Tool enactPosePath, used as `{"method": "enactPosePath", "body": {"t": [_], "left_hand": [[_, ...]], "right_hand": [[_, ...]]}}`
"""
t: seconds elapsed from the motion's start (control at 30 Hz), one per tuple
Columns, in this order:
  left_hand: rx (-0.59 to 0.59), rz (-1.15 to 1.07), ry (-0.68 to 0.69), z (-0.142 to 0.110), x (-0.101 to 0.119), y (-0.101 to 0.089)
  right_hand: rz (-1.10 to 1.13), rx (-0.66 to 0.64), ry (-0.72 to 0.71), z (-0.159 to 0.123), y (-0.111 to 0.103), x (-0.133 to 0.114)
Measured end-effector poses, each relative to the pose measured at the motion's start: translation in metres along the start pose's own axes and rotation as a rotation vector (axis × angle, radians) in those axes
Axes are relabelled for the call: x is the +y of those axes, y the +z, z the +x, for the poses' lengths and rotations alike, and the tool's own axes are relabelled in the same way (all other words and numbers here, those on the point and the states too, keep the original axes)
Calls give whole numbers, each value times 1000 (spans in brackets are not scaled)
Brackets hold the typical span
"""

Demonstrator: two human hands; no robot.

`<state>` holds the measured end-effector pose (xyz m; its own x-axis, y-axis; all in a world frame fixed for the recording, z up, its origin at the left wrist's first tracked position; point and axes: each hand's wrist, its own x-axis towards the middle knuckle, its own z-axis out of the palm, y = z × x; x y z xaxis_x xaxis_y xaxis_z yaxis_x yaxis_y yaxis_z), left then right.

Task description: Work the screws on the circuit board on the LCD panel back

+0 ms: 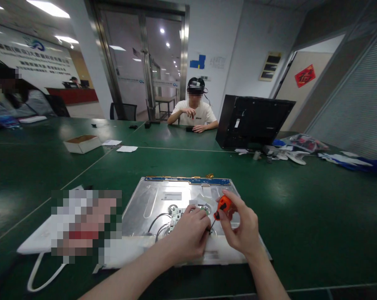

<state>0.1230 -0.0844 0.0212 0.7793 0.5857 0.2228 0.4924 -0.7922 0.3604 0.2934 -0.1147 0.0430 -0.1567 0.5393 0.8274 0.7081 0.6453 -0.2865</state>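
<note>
A flat silver display panel (157, 204) lies on the green table in front of me, with a blue circuit strip (188, 180) along its far edge. Near its middle sits a small green-white circuit board (177, 213), partly covered by my left hand (191, 233). That hand's fingers are curled and pressed together; whatever is under them is hidden. My right hand (245, 227) grips a screwdriver (223, 206) by its orange and black handle. The screwdriver is tilted, its thin shaft pointing down to the panel beside my left fingers. Dark cables (159, 221) curve out from the board.
Left of the panel lies a white bag (38, 237) with a looped handle, partly blurred. Farther back are an open white box (82, 144) and papers (127, 148). A black monitor (254, 121) stands back right near gloves (296, 156). A person (196, 112) sits opposite.
</note>
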Motion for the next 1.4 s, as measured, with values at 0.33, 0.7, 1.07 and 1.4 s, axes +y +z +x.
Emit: {"method": "enactPosePath", "body": {"t": [0.33, 0.7, 1.07, 1.4], "left_hand": [[-5, 2, 3, -1, -1, 0], [-14, 11, 2, 0, -1, 0], [-21, -7, 22, 0, -2, -1], [-22, 23, 7, 0, 1, -5]], "right_hand": [[-86, 163, -37, -1, 9, 2], [-19, 77, 8, -5, 6, -1], [-74, 143, -77, -3, 10, 2], [0, 53, 21, -3, 3, -1]]}}
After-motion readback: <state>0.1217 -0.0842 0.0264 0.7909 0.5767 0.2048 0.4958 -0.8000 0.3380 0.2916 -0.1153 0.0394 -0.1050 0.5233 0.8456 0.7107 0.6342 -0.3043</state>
